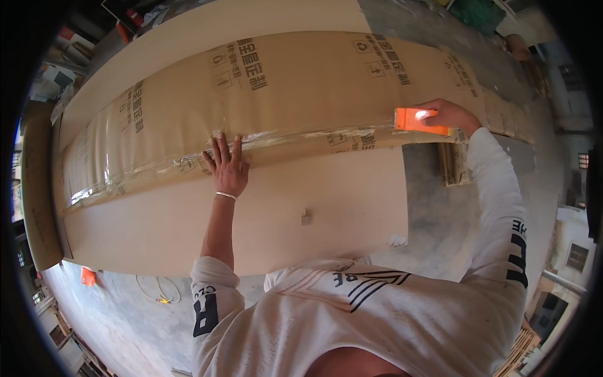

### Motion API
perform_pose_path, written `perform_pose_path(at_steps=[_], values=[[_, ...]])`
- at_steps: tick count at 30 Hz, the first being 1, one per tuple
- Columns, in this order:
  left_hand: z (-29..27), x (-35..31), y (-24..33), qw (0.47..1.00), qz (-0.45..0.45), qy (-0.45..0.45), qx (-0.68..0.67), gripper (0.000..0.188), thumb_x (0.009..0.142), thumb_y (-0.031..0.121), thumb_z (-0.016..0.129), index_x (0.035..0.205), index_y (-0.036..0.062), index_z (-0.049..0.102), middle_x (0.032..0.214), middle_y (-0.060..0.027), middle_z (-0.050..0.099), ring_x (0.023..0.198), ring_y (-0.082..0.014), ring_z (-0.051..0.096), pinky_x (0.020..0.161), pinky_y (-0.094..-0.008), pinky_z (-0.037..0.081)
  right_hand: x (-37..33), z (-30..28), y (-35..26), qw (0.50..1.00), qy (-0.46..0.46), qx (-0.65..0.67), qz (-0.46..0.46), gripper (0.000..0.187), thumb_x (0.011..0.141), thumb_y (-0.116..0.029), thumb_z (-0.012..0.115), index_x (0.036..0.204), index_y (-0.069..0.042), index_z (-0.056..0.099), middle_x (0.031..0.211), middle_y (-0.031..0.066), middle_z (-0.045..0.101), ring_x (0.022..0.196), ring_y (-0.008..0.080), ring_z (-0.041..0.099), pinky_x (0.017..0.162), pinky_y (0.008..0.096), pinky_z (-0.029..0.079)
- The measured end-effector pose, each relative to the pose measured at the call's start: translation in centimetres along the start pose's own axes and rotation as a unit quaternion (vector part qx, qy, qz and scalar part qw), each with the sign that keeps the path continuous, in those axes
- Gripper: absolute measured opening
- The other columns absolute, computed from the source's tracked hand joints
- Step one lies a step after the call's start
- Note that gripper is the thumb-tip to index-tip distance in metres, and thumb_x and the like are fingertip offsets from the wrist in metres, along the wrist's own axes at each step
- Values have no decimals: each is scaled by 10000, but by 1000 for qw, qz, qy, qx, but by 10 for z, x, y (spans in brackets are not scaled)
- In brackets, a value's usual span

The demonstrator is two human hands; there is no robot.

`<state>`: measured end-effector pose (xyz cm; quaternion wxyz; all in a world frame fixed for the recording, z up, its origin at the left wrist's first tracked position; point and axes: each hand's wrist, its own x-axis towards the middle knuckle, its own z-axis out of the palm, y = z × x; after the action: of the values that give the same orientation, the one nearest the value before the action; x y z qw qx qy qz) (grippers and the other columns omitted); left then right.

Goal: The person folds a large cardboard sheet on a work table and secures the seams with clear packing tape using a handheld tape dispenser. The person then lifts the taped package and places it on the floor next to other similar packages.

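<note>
A long package wrapped in brown printed cardboard lies across a flat tan board. Shiny clear tape runs along its near edge. My left hand rests on that edge with its fingers spread over the tape, holding nothing. At the right part of the same edge, my right hand grips an orange tape dispenser, which touches the wrapping. The roll inside the dispenser cannot be made out.
A big brown cardboard roll stands at the left end of the board. A small chip lies on the board near me. On the concrete floor are an orange object and a thin hose. Rolled brown material sits below the package at right.
</note>
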<state>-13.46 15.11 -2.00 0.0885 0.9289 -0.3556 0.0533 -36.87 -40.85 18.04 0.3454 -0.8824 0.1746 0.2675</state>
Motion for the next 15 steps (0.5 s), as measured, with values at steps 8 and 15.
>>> perform_pose_path(at_steps=[8,15], values=[[7,22,138,974,171,-81,-126,695,946,343,640,1583,194,406,1687,-103,289,1575,-348,193,1268,-611,91,46,41,-60,970,14,-205,131,537,844,-244,712,1367,-131,660,1177,144,732,1031,274,695,943,409,542],[34,83,281,953,255,-69,-146,596,988,332,574,1548,170,454,1648,-36,376,1559,-255,253,1281,-564,110,96,86,-101,928,89,-341,122,262,867,-262,627,1027,-128,786,980,124,771,933,327,733,774,441,570]])
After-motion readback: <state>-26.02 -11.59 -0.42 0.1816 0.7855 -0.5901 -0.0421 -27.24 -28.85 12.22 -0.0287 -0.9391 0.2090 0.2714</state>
